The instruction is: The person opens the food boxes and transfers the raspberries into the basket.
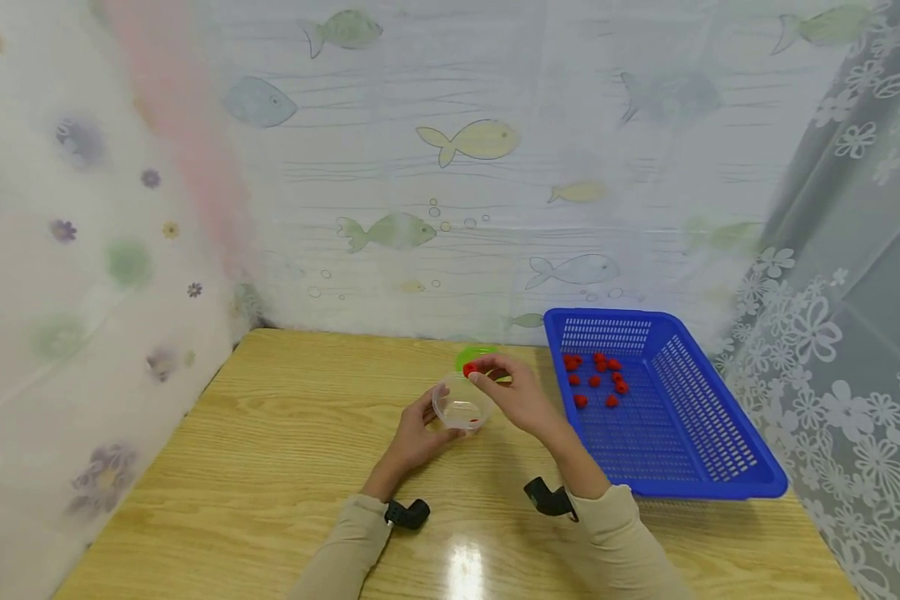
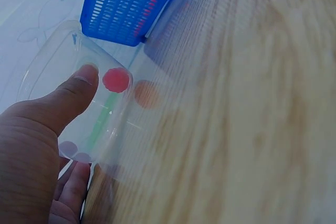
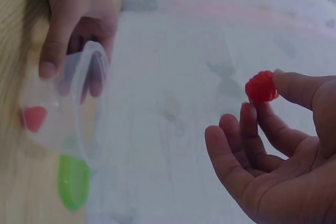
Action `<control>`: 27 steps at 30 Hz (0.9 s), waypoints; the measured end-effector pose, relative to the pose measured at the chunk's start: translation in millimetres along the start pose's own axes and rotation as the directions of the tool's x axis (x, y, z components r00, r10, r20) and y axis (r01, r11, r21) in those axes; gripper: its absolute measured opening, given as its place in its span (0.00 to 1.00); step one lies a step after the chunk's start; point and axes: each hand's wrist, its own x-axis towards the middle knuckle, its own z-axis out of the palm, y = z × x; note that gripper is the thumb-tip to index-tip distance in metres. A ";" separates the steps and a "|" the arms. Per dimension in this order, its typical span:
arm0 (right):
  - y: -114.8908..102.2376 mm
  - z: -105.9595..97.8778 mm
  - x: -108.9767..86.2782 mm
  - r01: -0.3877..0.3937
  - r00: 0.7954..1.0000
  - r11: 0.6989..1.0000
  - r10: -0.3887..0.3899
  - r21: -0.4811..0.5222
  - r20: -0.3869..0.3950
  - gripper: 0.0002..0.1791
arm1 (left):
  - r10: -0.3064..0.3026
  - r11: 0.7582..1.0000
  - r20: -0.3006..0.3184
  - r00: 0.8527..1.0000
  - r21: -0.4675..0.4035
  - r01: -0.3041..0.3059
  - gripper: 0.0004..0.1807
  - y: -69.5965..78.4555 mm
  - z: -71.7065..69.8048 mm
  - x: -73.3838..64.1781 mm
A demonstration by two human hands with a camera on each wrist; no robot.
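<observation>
My left hand (image 1: 416, 435) grips a clear plastic container (image 1: 450, 403) by its sides, thumb in front and fingers behind. One raspberry (image 2: 116, 80) shows through the container wall near its bottom in the left wrist view. Over the container's rim, my right hand (image 1: 521, 396) pinches another red raspberry (image 3: 262, 86) between thumb and fingertips. In the right wrist view that raspberry is apart from the container, whose open mouth faces it. A green lid (image 1: 474, 357) lies on the table just behind the container, partly hidden by the right hand.
To the right stands a blue plastic basket (image 1: 708, 421) with slotted walls. Several raspberries (image 1: 595, 381) lie in its far left part. The wooden table (image 1: 292, 417) ends at a fish-print curtain (image 1: 390, 167) at the back. Each wrist carries a black camera (image 1: 407, 514).
</observation>
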 end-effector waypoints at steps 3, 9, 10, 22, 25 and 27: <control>-7.0 -10.5 -4.7 0.012 1.000 1.000 -0.012 0.014 0.012 0.15 | -0.003 1.000 -0.018 1.000 0.010 0.003 0.48 -12.1 2.0 2.2; -16.5 -36.0 -11.1 0.018 1.000 0.999 -0.018 0.040 0.012 0.15 | -0.007 1.000 -0.026 1.000 -0.004 0.007 0.46 -18.0 0.3 2.8; -16.3 -40.4 -11.2 0.020 1.000 0.999 -0.021 0.048 0.009 0.15 | -0.002 1.000 -0.025 1.000 -0.005 0.002 0.46 -17.8 0.0 2.7; 3.0 -96.2 -10.9 0.008 0.988 0.997 0.004 0.080 -0.155 0.18 | 0.006 1.000 -0.017 1.000 0.009 -0.005 0.46 -18.2 -0.5 3.3; 14.0 -107.7 -10.3 0.026 0.984 0.997 -0.012 0.077 -0.179 0.19 | 0.017 1.000 -0.014 1.000 0.012 -0.017 0.46 -17.9 -0.7 3.1; 22.9 -114.7 -10.1 0.038 0.981 0.997 -0.023 0.074 -0.193 0.19 | 0.026 1.000 -0.008 1.000 0.013 -0.026 0.46 -17.5 -0.8 2.9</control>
